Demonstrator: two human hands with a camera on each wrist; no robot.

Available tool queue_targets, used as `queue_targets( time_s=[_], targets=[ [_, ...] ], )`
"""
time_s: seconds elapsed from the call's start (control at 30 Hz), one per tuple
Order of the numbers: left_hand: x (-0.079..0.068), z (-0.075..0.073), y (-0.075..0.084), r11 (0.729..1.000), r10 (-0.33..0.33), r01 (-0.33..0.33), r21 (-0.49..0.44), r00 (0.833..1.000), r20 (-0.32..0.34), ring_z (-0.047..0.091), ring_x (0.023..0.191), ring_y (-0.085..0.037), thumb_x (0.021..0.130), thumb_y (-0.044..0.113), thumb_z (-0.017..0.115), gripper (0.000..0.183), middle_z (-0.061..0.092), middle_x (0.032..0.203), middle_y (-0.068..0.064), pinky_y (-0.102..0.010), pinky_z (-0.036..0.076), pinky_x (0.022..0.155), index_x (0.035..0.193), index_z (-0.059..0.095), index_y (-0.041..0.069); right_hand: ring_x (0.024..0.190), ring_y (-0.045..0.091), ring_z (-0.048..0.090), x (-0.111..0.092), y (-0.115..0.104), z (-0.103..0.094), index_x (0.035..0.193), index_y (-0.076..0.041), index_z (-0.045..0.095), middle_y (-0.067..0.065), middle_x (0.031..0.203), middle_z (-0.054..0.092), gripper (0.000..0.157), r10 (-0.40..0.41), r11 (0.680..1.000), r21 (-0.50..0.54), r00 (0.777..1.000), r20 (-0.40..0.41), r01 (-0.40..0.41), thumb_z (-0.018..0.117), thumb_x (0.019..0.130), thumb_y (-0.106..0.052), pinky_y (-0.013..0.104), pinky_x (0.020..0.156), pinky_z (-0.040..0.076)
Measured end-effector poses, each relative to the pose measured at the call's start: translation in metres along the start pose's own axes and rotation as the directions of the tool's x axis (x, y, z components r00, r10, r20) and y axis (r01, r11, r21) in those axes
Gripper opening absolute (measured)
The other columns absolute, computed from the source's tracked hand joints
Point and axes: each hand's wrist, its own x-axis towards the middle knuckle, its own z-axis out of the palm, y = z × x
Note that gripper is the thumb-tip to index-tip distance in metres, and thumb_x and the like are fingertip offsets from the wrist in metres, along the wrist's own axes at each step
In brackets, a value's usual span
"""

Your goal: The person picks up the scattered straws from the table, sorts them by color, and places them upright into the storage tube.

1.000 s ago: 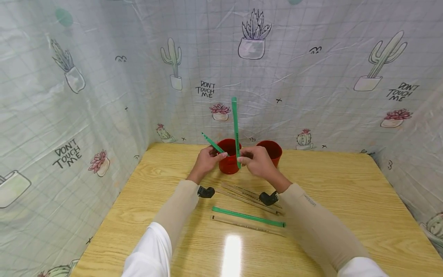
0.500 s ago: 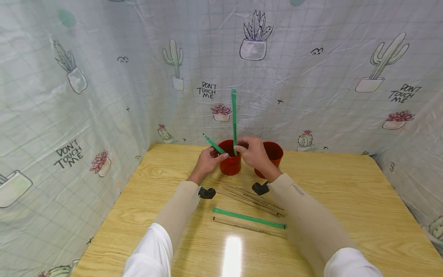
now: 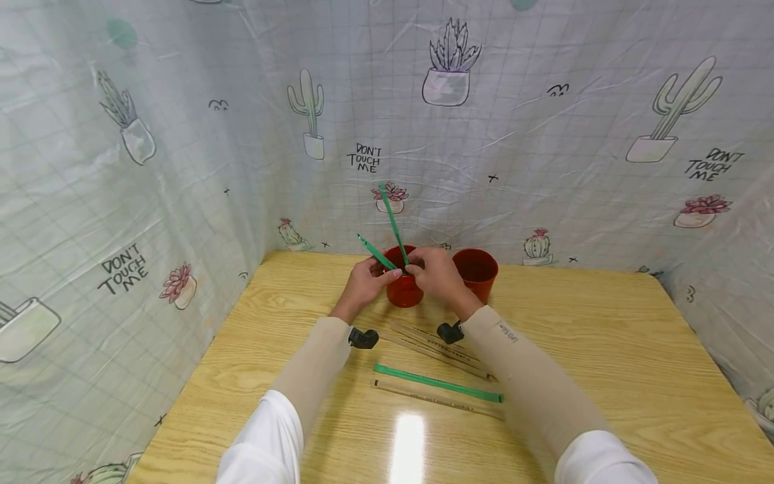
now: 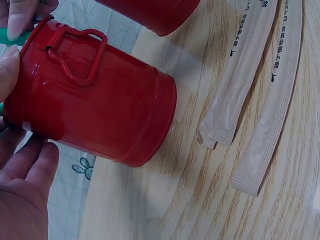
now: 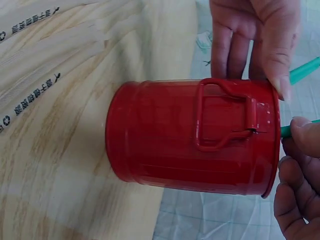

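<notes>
Red bucket (image 4: 110, 110): inside hidden (left-wrist view); brown packets (image 4: 275, 100) cut off.

Wooden table (image 3: 605, 349), light brown, bright shiny spot (image 3: 408, 440) on top. Pale sheet (image 3: 556, 40) behind and at both sides, cactus pictures (image 3: 683, 97), black words (image 3: 366, 159).

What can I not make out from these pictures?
Head view: lower end of highest green packet, behind right hand.
Head view: printing on nearest brown packet, too small.
Left wrist: rim of right pot, cut off by top edge.
Right wrist: inside of left pot, hidden by its wall.
</notes>
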Motion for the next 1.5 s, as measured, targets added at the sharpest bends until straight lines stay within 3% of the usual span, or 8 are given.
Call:
queue_targets(
  time_s=[0.2,0.33,0.43,0.57,0.73,0.93,1.2,1.5],
  targets=[
    [0.0,0.0,0.0,1.0,0.0,0.001,0.011,1.0,-0.003,0.062,0.136,-0.034,0.1,0.022,0.072,0.054,0.064,0.146,-0.019,-0.046,0.052,0.113,0.148,0.057,0.003,0.095,0.027,0.069,0.0,0.0,0.001,0.113,-0.004,0.078,0.011,0.107,0.079,0.019,-0.017,0.997,-0.08,1.0,0.0,0.017,0.068,0.099,-0.011,0.041,0.082,0.062],
    [0.001,0.001,-0.001,1.0,0.002,-0.002,0.014,1.0,-0.003,0.064,0.134,-0.033,0.1,0.021,0.073,0.048,0.066,0.143,-0.018,-0.045,0.054,0.112,0.142,0.061,0.003,0.102,0.03,0.071,-0.003,0.0,-0.001,0.124,-0.002,0.075,0.013,0.114,0.078,0.028,0.011,0.999,-0.045,1.0,-0.021,-0.012,0.067,0.098,-0.011,0.045,0.091,0.063],
    [0.0,0.001,0.0,1.0,0.003,-0.003,0.014,1.0,-0.009,0.064,0.133,-0.034,0.099,0.02,0.073,0.048,0.066,0.142,-0.019,-0.045,0.054,0.111,0.142,0.061,0.003,0.1,0.03,0.07,-0.007,0.0,-0.002,0.123,-0.001,0.075,0.014,0.111,0.078,0.027,0.018,1.0,0.006,0.999,-0.047,-0.017,0.066,0.099,-0.01,0.046,0.091,0.062],
    [0.0,0.001,-0.001,1.0,-0.001,0.001,0.014,1.0,-0.006,0.064,0.134,-0.034,0.099,0.021,0.073,0.051,0.066,0.143,-0.019,-0.045,0.053,0.112,0.145,0.059,0.003,0.092,0.029,0.067,-0.017,-0.001,-0.006,0.116,-0.001,0.077,0.014,0.105,0.078,0.022,0.026,0.997,0.073,0.996,-0.088,-0.02,0.068,0.098,-0.009,0.043,0.083,0.06],
    [0.0,0.0,-0.003,1.0,-0.003,0.003,0.012,1.0,0.0,0.063,0.135,-0.035,0.1,0.022,0.072,0.052,0.065,0.145,-0.019,-0.047,0.052,0.112,0.146,0.058,0.003,0.079,0.022,0.059,-0.035,-0.002,-0.011,0.108,-0.001,0.078,0.013,0.094,0.077,0.015,0.039,0.983,0.18,0.995,-0.094,-0.022,0.071,0.097,-0.009,0.03,0.069,0.051],
    [0.0,0.0,-0.002,1.0,-0.005,0.005,0.015,1.0,-0.006,0.062,0.136,-0.035,0.099,0.024,0.073,0.053,0.065,0.145,-0.017,-0.047,0.052,0.113,0.147,0.058,0.004,0.077,0.015,0.063,-0.065,-0.002,-0.016,0.104,-0.001,0.078,0.014,0.096,0.078,0.012,0.069,0.939,0.341,0.997,-0.032,-0.054,0.074,0.096,-0.008,0.022,0.067,0.054],
    [0.001,-0.002,-0.003,1.0,0.004,-0.004,0.015,1.0,-0.002,0.061,0.136,-0.036,0.099,0.025,0.073,0.056,0.063,0.146,-0.021,-0.048,0.051,0.114,0.148,0.057,0.003,0.082,0.014,0.066,-0.108,0.001,-0.019,0.102,-0.002,0.078,0.017,0.1,0.077,0.011,0.127,0.868,0.47,0.986,0.104,-0.161,0.076,0.094,-0.009,0.022,0.073,0.057],
    [0.002,-0.001,-0.002,1.0,0.0,0.0,0.022,1.0,0.002,0.06,0.138,-0.036,0.1,0.023,0.073,0.058,0.061,0.148,-0.021,-0.047,0.051,0.114,0.151,0.054,0.003,0.082,0.011,0.066,-0.154,0.014,-0.028,0.106,0.005,0.077,0.013,0.101,0.078,0.021,0.204,0.848,0.442,0.949,0.238,-0.293,0.077,0.094,-0.011,0.021,0.073,0.057]
  ],
)
